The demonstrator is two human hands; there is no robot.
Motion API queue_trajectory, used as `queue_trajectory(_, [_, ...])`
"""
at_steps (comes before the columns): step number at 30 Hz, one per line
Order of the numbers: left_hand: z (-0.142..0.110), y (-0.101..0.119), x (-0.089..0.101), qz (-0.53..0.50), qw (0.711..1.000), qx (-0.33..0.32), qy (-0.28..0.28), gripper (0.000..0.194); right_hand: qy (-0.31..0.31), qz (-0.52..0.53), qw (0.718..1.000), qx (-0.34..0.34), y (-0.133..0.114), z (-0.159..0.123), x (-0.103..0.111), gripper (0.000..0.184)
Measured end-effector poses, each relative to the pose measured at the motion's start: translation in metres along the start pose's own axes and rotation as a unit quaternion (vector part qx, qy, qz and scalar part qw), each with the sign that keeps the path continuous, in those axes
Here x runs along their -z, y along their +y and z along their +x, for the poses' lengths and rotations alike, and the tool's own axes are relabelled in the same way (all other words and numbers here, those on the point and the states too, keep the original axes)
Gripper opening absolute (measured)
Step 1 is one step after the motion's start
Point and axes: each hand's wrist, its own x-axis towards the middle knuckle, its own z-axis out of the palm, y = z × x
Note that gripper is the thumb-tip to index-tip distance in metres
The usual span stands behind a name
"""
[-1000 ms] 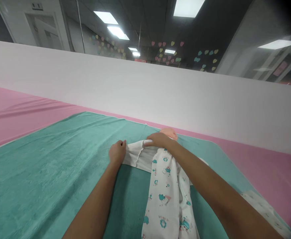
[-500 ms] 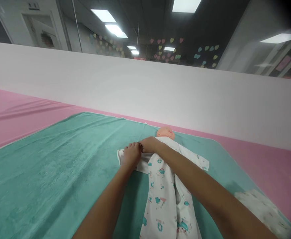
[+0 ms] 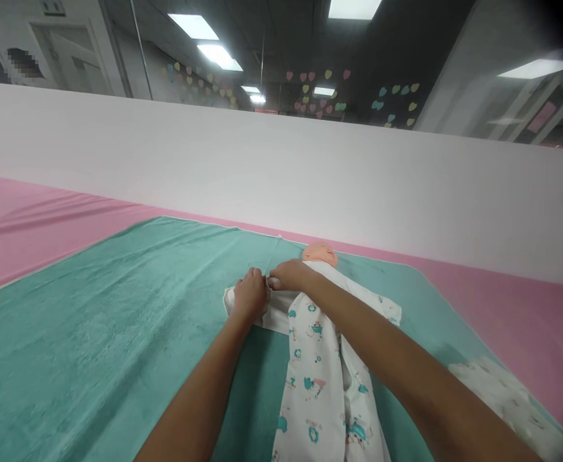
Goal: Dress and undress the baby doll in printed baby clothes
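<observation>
A baby doll (image 3: pixel 320 253) lies on its back, its head away from me, under a white baby garment (image 3: pixel 312 385) printed with small teal and pink figures. The garment's left-hand sleeve (image 3: pixel 278 314) is stretched out to the side. My left hand (image 3: pixel 251 292) is closed round the sleeve near its cuff. Close beside it, my right hand (image 3: pixel 291 276) pinches the sleeve's upper edge, with a bit of whitish fabric at its fingertips. My fingers hide most of the cuff, and whether the doll's arm is inside I cannot tell. The other sleeve (image 3: pixel 382 305) lies spread to the right.
A teal blanket (image 3: pixel 117 321) with a pale edge lies under the doll, over a pink cover (image 3: pixel 512 308). At lower right is a crumpled whitish patterned cloth (image 3: pixel 507 398). A white wall (image 3: pixel 281 173) stands behind, with glass above it and a person (image 3: pixel 25 64) beyond.
My hands have drawn slightly apart along the sleeve, the left one shifting a little to the left. Beyond the glass, the person has moved left.
</observation>
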Motion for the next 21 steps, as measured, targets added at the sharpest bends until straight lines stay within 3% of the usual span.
queue_trajectory(4, [0.001, -0.013, -0.004, 0.002, 0.999, 0.045, 0.002, 0.022, -0.02, 0.015, 0.999, -0.023, 0.01, -0.01, 0.014, 0.058])
queue_trajectory(12, [0.001, -0.02, -0.012, -0.062, 0.995, 0.072, 0.02, 0.019, -0.001, 0.031, 0.999, -0.029, 0.018, -0.029, 0.037, 0.047])
queue_trajectory(17, [0.006, -0.029, -0.009, -0.19, 0.976, 0.102, 0.015, 0.018, 0.001, 0.057, 0.998, -0.026, 0.007, -0.022, 0.031, 0.049])
queue_trajectory(21, [0.008, -0.033, -0.006, -0.292, 0.946, 0.127, 0.055, 0.025, 0.037, 0.072, 0.996, -0.023, 0.002, -0.006, 0.014, 0.05])
